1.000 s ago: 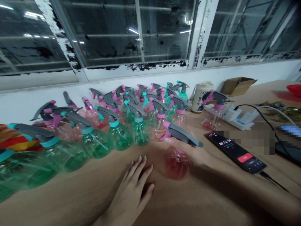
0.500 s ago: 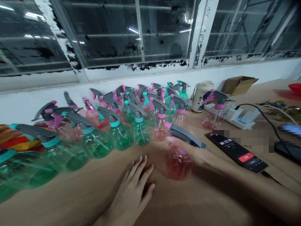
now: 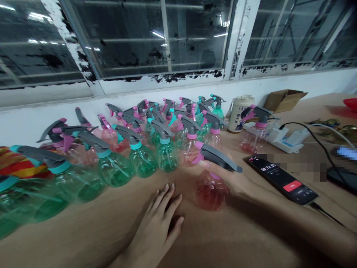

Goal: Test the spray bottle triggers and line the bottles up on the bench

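My right hand (image 3: 223,175) is wrapped round the neck of a pink spray bottle (image 3: 210,193), just under its grey head. Its pink trigger and nozzle point to the left, and the body is see-through red-pink. Part of the fingers lies behind the bottle's head. On the tabletop (image 3: 83,238), my left hand (image 3: 158,219) rests palm down with its fingers spread, left of that bottle and apart from it. Nearest beyond the left hand stand a green spray bottle (image 3: 167,158) and another green spray bottle (image 3: 143,162), both with turquoise collars.
Several more pink and green spray bottles crowd along the wall. To the right are one pink spray bottle (image 3: 253,139), a tumbler (image 3: 240,111), a power strip (image 3: 287,143), a lit phone (image 3: 281,180) with a cable, and an opened cardboard box (image 3: 284,100).
My right hand's grip on the spray bottle has shifted a little, and the pink trigger shows more clearly. The bottle has moved slightly up in view. My left hand has stayed still.
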### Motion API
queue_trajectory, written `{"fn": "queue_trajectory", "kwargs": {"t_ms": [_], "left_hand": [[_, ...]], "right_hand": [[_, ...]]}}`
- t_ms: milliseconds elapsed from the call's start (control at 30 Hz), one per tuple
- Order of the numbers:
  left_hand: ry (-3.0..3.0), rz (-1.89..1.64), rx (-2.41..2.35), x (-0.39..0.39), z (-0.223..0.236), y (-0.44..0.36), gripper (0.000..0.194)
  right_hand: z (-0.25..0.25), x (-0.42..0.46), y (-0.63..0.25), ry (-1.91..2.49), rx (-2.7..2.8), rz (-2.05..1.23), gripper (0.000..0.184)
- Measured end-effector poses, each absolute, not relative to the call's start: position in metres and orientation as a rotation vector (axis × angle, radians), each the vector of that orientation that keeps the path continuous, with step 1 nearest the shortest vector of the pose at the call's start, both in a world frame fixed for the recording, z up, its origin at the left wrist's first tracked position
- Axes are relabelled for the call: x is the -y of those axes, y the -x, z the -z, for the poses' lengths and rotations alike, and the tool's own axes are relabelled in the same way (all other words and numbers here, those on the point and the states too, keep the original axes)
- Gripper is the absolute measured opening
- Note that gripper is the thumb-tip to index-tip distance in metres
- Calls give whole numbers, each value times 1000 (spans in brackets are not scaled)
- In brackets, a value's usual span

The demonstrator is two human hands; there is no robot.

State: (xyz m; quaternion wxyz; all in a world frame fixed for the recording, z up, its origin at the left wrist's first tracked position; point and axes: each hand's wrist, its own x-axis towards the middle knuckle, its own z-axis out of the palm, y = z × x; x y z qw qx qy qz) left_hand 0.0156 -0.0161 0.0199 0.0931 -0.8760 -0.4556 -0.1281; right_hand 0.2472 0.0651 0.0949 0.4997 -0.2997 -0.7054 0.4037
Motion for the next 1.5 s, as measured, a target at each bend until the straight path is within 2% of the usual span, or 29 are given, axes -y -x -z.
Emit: {"fn": "queue_trajectory", "kwargs": {"t_ms": [200, 433, 800, 1100, 1367, 1500], "left_hand": [[2602, 372, 1353, 15, -21, -16, 42], [2584, 405, 1329, 14, -21, -15, 41], [2584, 403, 1327, 14, -23, -16, 42], [2571, 380, 1306, 14, -23, -15, 41], [2582, 355, 1334, 15, -20, -15, 43], [2592, 384, 1340, 15, -20, -15, 43]], "right_hand": [[-95, -65, -246, 797, 1739, -844, 16], [-96, -65, -245, 735, 1706, -926, 12], [-109, -59, -248, 848, 1792, -839, 25], [-106, -58, -251, 822, 1855, -728, 22], [-104, -49, -246, 695, 1898, -858, 13], [-99, -48, -245, 721, 1823, -921, 16]]}}
